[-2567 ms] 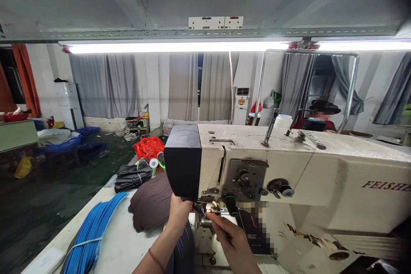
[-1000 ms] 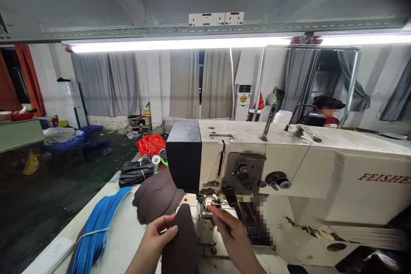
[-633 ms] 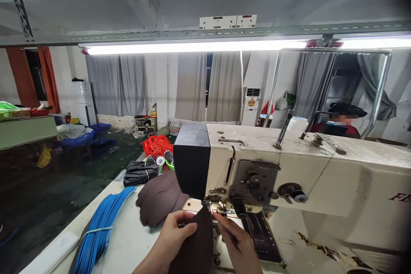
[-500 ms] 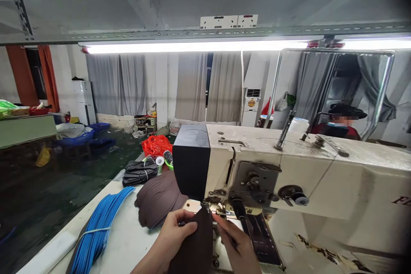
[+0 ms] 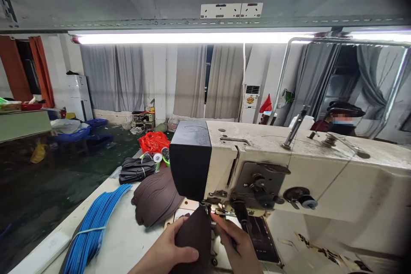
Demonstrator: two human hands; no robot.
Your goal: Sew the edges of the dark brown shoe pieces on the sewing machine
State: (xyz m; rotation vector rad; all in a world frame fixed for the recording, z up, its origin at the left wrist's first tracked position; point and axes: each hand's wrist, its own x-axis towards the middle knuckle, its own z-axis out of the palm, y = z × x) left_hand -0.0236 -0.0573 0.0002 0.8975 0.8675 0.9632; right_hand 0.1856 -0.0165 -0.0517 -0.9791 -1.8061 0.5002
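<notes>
My left hand [image 5: 168, 250] is wrapped round a dark brown piece of fabric [image 5: 194, 233], holding its top edge up under the head of a cream sewing machine [image 5: 289, 171]. My right hand [image 5: 236, 246] has its fingers pinched at the needle area [image 5: 210, 216], touching the fabric's right edge. What the right fingers pinch is too small to make out. A pile of similar brown fabric pieces [image 5: 156, 197] lies just left of the machine's black end cover [image 5: 190, 160].
A bundle of blue cord [image 5: 94, 222] lies on the white table [image 5: 122, 239] at the left. Black straps [image 5: 136, 169], thread spools [image 5: 157, 157] and a red bag [image 5: 154, 141] sit farther back. A phone [image 5: 261, 239] lies under the machine arm. Another person [image 5: 340, 117] sits behind at right.
My left hand brought the brown fabric piece up from the table to the needle area. My right hand stayed at the needle. The view shifted slightly right and down.
</notes>
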